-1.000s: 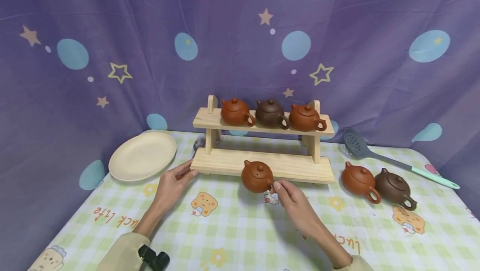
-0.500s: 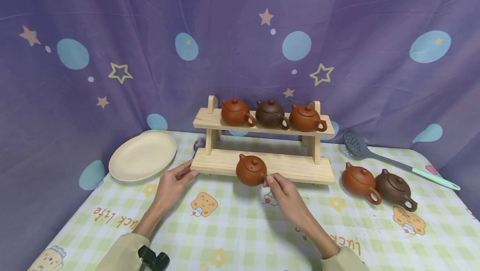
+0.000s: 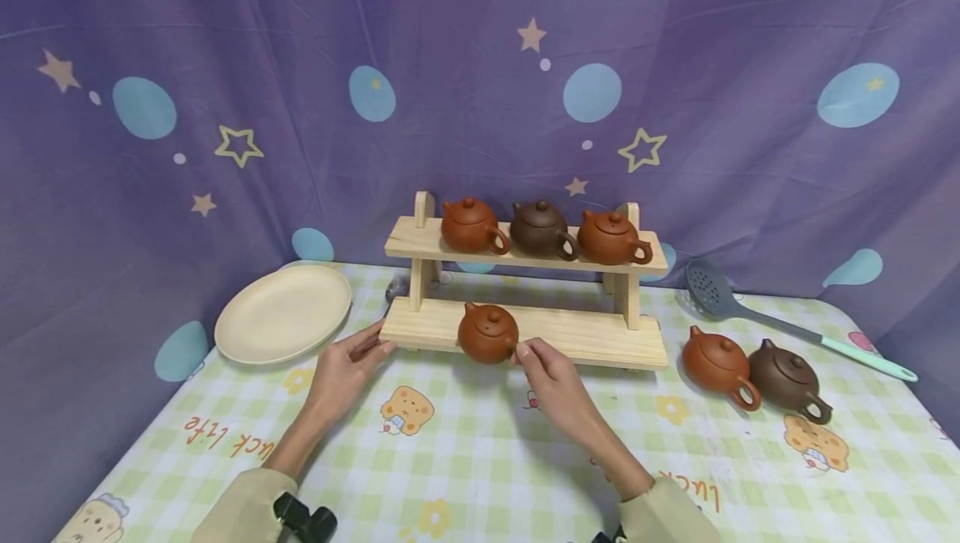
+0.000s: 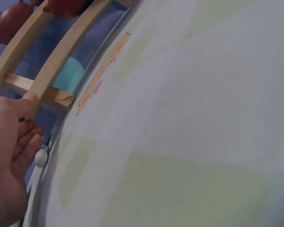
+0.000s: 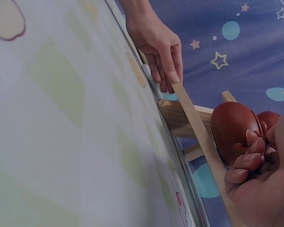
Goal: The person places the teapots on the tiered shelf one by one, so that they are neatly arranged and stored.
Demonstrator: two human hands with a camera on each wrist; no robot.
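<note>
A two-tier wooden display shelf stands in the middle of the table. My left hand grips the left end of its lower board; in the left wrist view the thumb lies along the board with the fingers beneath. By its handle, a reddish-brown clay teapot is pinched between thumb and fingers of my right hand. It is upright, spout to the left, and overlaps the front of the lower board. On the upper tier sit a reddish-brown teapot, a dark brown teapot and another reddish-brown teapot.
Right of the shelf, a reddish-brown teapot and a dark brown teapot stand on the checked tablecloth. Behind them lies a slotted skimmer. A cream plate is at the left, and a purple curtain hangs behind.
My right hand has carried the teapot left and slightly back, from in front of the shelf to the lower board. The left hand has stayed at the shelf's end.
</note>
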